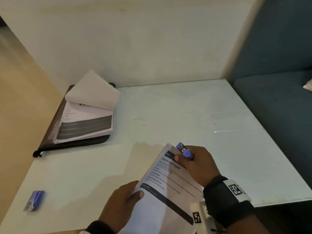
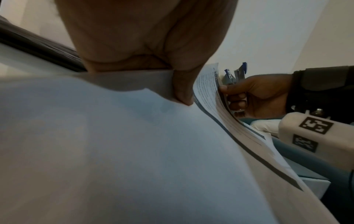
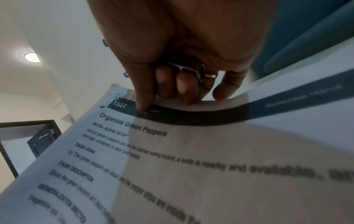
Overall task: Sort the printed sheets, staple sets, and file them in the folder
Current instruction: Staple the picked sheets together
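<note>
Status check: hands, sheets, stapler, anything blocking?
Left hand grips the sheet set at its edge. Right hand holds the stapler at the set's top corner. Folder open, stack on it. Nothing blocking.

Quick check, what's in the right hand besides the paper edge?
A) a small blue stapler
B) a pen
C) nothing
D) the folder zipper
A: the right hand grips a small blue stapler at the top corner of the printed sheets, which the left hand holds from the other side.
</note>
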### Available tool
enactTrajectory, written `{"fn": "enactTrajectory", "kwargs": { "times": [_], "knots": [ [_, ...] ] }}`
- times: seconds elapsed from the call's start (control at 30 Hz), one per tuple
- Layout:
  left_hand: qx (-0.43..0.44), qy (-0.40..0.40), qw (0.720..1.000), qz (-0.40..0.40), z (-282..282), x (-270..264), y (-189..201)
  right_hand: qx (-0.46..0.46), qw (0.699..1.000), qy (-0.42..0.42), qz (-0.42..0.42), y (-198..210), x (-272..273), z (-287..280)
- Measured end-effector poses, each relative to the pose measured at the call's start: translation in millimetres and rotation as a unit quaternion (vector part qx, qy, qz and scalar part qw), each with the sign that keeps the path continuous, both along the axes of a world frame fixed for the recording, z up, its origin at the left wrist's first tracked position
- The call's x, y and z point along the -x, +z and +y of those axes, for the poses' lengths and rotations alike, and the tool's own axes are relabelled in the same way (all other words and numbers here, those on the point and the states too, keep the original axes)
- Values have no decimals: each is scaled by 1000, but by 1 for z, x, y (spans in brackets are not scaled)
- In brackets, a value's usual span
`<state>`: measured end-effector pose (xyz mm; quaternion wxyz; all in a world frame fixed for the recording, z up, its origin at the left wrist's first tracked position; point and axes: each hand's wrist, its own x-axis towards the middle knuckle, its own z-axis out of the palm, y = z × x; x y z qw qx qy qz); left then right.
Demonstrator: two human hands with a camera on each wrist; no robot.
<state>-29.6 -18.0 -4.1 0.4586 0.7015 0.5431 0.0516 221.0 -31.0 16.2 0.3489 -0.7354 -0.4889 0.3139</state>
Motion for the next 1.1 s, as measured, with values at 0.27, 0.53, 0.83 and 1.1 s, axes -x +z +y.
{"fn": "enactTrajectory", "kwargs": {
  "times": [0.27,0.53,0.83,1.1],
  "knots": [
    [-80,18,996,-38,13,-40,2,49,999,-12,18,-23,4,2],
    [-72,73,991,-82,38,-63,-11,84,996,9,-3,-39,4,11],
    [-98,92,989,-64,46,-64,-18,-6,999,21,-33,-13,-6,17],
    [-99,98,989,-58,46,-65,-21,36,987,111,-109,-33,-18,16]
  ]
}}
